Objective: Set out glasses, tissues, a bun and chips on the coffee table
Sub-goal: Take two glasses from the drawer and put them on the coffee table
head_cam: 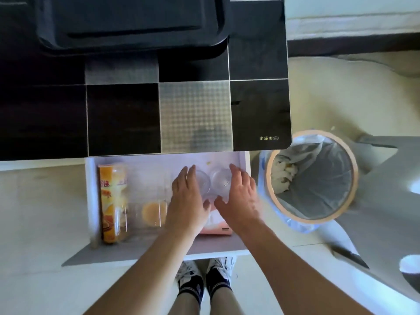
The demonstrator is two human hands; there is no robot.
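An open white drawer (145,164) sticks out from under the dark coffee table (122,114). Two clear glasses (220,180) stand side by side at its back right. My left hand (187,198) reaches over the left glass and my right hand (241,196) is beside the right glass, both with fingers spread and nothing gripped. A pink tissue pack (218,226) lies partly hidden under my wrists. A yellow bun (152,212) in a clear wrapper lies mid-drawer. An orange chips can (112,201) lies along the drawer's left side.
A black tray (131,21) sits at the far side of the table top. A round bin (313,178) with a plastic liner and some rubbish stands right of the drawer. A grey seat (386,201) lies at the right. My feet (206,276) stand below the drawer's front.
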